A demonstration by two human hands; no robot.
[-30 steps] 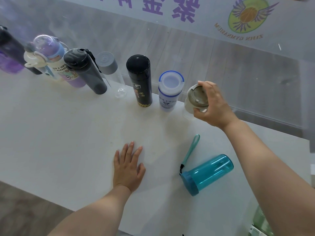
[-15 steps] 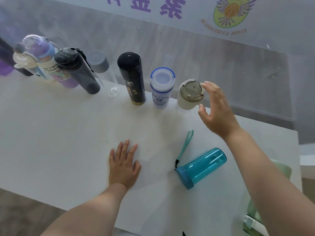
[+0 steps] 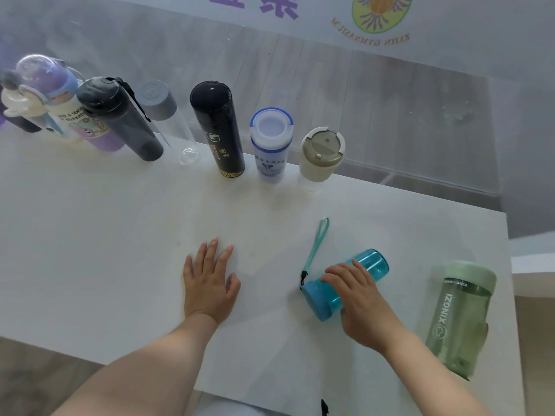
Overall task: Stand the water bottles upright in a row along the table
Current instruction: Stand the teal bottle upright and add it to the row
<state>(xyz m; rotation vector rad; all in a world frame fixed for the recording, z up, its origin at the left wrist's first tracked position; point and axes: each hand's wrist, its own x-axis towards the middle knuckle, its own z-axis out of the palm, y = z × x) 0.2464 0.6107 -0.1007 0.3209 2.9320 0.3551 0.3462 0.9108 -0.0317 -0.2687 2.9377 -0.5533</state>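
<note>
Several bottles stand upright in a row along the far edge of the white table (image 3: pixel 90 235): a purple cartoon bottle (image 3: pixel 64 103), a dark grey bottle (image 3: pixel 120 118), a clear grey-capped bottle (image 3: pixel 163 115), a black flask (image 3: pixel 217 127), a blue-and-white bottle (image 3: pixel 270 145) and a beige-lidded cup (image 3: pixel 321 157) at the right end. A teal bottle (image 3: pixel 369 264) with a strap lies on its side near me. My right hand (image 3: pixel 363 298) rests over its middle, fingers curled on it. My left hand (image 3: pixel 210 280) lies flat and spread on the table.
A green bottle (image 3: pixel 459 316) marked XINGZI lies on its side at the table's right edge. A glass wall with purple lettering and a round logo runs just behind the row. The table's near edge is close to my forearms.
My right hand let go of the beige-lidded cup, left it standing in the row, and came down onto the lying teal bottle. My left hand stayed flat.
</note>
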